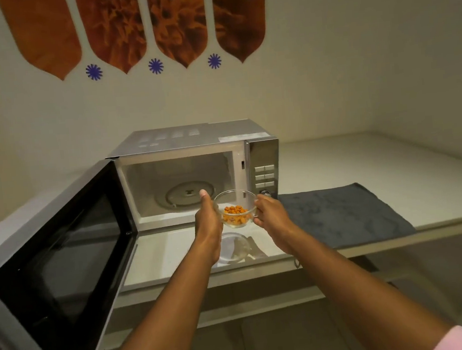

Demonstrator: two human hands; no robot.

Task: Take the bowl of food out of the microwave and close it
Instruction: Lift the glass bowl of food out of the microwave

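Glass bowl (236, 208) of orange food pieces (235, 212) is out in the open, held in the air just in front of the microwave (196, 175) mouth, above the pale surface (350, 163). From the head view, the left hand (207, 219) is clamped on the bowl's left wall, thumb up along the rim, and the right hand (270, 212) pinches the right rim, so both hands are closed on the glass. The cavity behind shows only the bare turntable plate (187, 197), so the take-out half looks done.

Now the risks. The grip is on the smooth upper wall and rim, with nothing under the base; if the glass is hot or slick, a flinch could let it slide out and drop onto the surface. A tilt while setting down would roll the loose pieces over the low edge.

Directly below sits a clear round lid or dish (235, 246), hard to tell which. Lowering straight down could land the bowl on it and leave it rocking. The grey mat (341, 215) to the right looks like the safer landing spot.

The microwave door (63, 261) swings wide open on the left, reaching toward the camera. Both hands are busy, so closing has to wait; swinging an elbow or hurrying the shut with the bowl near the edge could knock it.
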